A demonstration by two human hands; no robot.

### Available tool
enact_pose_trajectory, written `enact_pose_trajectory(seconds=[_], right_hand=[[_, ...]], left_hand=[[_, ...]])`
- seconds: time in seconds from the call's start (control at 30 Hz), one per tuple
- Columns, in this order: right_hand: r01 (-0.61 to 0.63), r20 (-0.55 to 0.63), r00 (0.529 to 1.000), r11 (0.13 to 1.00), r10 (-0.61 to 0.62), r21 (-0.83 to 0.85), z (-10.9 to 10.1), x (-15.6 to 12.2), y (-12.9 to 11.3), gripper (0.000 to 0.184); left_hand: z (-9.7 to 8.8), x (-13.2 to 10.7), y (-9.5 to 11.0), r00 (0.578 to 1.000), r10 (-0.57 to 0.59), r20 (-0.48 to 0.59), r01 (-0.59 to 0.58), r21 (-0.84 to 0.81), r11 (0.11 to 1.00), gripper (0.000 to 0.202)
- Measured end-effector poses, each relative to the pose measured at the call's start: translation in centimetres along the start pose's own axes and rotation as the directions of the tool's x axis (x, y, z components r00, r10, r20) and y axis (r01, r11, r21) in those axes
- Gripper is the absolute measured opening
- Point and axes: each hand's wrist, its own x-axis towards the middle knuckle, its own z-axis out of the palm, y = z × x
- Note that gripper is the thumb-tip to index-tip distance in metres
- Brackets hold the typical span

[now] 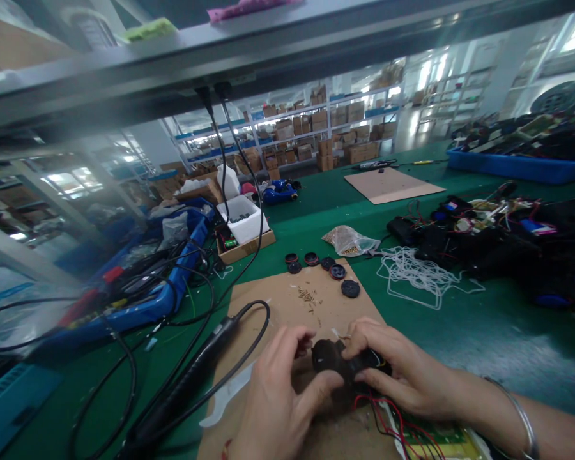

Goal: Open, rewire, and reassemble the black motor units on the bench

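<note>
My left hand [278,396] and my right hand [402,370] meet low in the view over a brown cardboard mat [278,300]. Both are closed on a small black plastic part [333,361] with red and black wires [388,415] trailing from it toward me. The left thumb presses against the part's near side; the right fingers wrap its right end. A metal bangle [522,415] sits on my right wrist. Several black round wheels [338,271] and a little heap of small screws [307,295] lie on the mat beyond my hands.
A black corded electric screwdriver [196,377] lies left of the mat on the green table [483,326]. White string [416,271], a clear bag of parts [347,239], a pile of black wired parts [508,236], blue trays [522,166], a cardboard sheet [393,184] and a white box [244,220] lie around.
</note>
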Motion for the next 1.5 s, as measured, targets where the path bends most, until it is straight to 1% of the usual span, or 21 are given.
enact_pose_trajectory(seconds=[0.07,0.13,0.17,0.27,0.33,0.4,0.43,0.5,0.6,0.67,0.7,0.77,0.87,0.97,1.03,1.13,1.2,1.27,1.33,1.43,1.5], right_hand=[[0.016,-0.004,1.000,1.000,-0.016,-0.004,0.01,0.07,-0.14,0.008],[0.014,-0.012,1.000,1.000,-0.014,-0.007,0.00,0.11,-0.27,0.007],[0.009,-0.011,1.000,1.000,-0.009,-0.007,-0.01,0.12,-0.31,0.008],[-0.003,-0.004,1.000,1.000,0.003,-0.011,-0.02,0.09,-0.32,0.009],[0.004,-0.001,1.000,1.000,-0.004,-0.016,0.02,0.06,-0.23,0.009],[0.009,-0.002,1.000,1.000,-0.009,-0.018,0.08,0.03,-0.10,0.008],[0.009,-0.004,1.000,1.000,-0.009,-0.015,0.11,0.03,-0.04,0.007],[0.010,-0.015,1.000,1.000,-0.010,-0.011,0.13,0.03,0.04,0.006],[0.023,-0.023,0.999,0.999,-0.024,-0.028,0.14,0.05,-0.04,0.007],[0.035,-0.021,0.999,0.998,-0.036,-0.043,0.15,0.05,-0.15,0.008],[0.036,-0.022,0.999,0.998,-0.037,-0.046,0.16,0.05,-0.19,0.008],[0.040,-0.019,0.999,0.998,-0.041,-0.038,0.18,0.05,-0.23,0.008],[0.036,-0.012,0.999,0.999,-0.036,-0.018,0.17,0.06,-0.17,0.008],[0.023,-0.004,1.000,1.000,-0.023,-0.021,0.16,0.02,-0.10,0.009],[0.020,0.003,1.000,0.999,-0.020,-0.026,0.18,-0.05,-0.12,0.009],[0.029,0.002,1.000,0.999,-0.029,-0.024,0.23,-0.11,-0.18,0.011],[0.040,-0.006,0.999,0.999,-0.040,-0.023,0.23,-0.09,-0.21,0.011],[0.051,-0.012,0.999,0.998,-0.052,-0.027,0.20,-0.02,-0.22,0.010],[0.058,-0.012,0.998,0.998,-0.059,-0.031,0.17,0.05,-0.25,0.011],[0.055,0.002,0.999,0.998,-0.054,-0.034,0.15,0.08,-0.34,0.014],[0.060,0.010,0.998,0.998,-0.060,-0.033,0.16,0.05,-0.38,0.015]], left_hand=[[-0.07,0.03,0.19,0.996,0.049,0.081,-0.046,-0.044,0.998,0.017],[-0.13,-0.02,0.36,0.985,0.119,0.122,-0.111,-0.070,0.991,0.032],[-0.13,-0.06,0.41,0.987,0.130,0.099,-0.125,-0.060,0.990,0.037],[-0.08,-0.04,0.46,0.999,0.033,-0.001,-0.033,0.019,0.999,0.030],[-0.20,0.03,0.46,0.999,-0.029,0.036,0.028,0.024,0.999,0.024],[-0.46,0.02,0.43,0.991,0.023,0.129,-0.020,-0.029,0.999,0.019],[-0.60,-0.03,0.39,0.986,0.075,0.152,-0.067,-0.057,0.996,0.025],[-0.76,-0.18,0.29,0.982,0.139,0.130,-0.130,-0.074,0.989,0.039],[-0.64,-0.25,0.20,0.999,0.038,0.024,-0.038,-0.001,0.999,0.031],[-0.56,-0.12,0.26,0.998,-0.041,0.046,0.041,0.007,0.999,0.030],[-0.57,-0.04,0.31,0.995,-0.043,0.092,0.044,-0.008,0.999,0.028],[-0.72,0.09,0.40,0.981,0.041,0.189,-0.029,-0.064,0.998,0.027],[-0.89,0.12,0.38,0.979,0.129,0.161,-0.119,-0.068,0.990,0.042],[-0.71,0.13,0.29,0.999,-0.012,0.037,0.011,0.021,1.000,0.025],[-0.59,0.17,0.29,0.995,-0.074,0.064,0.072,0.031,0.997,0.023],[-0.69,0.13,0.32,0.984,0.025,0.175,-0.018,-0.042,0.999,0.024],[-0.81,0.02,0.31,0.986,0.091,0.140,-0.084,-0.061,0.995,0.038],[-0.80,-0.09,0.31,0.996,0.070,0.047,-0.069,-0.018,0.997,0.036],[-0.63,-0.11,0.36,1.000,-0.001,0.014,0.001,0.032,0.999,0.029],[-0.44,0.01,0.41,0.994,-0.046,0.097,0.041,0.049,0.998,0.021],[-0.57,0.12,0.23,0.988,0.011,0.155,-0.015,0.029,0.999,0.019]])
